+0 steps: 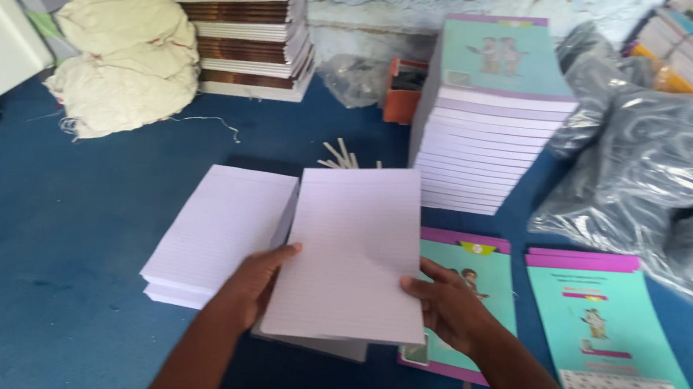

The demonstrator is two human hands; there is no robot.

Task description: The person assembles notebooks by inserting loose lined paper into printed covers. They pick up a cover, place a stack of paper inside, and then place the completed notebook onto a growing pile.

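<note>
Ruled page block point(344, 251): held just right of the loose page stack point(216, 231), left hand point(252, 283) and right hand point(451, 309) fingers pinching opposite edges. Judgement: keep edges flush, grip even.

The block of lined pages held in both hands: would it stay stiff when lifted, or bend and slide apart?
The block of lined pages looks thick and lies flat between the left hand and right hand, so it is probably fairly stiff. No cover shows on it, so loose sheets might slip or fan. It likely feels heavy for its size.
</note>
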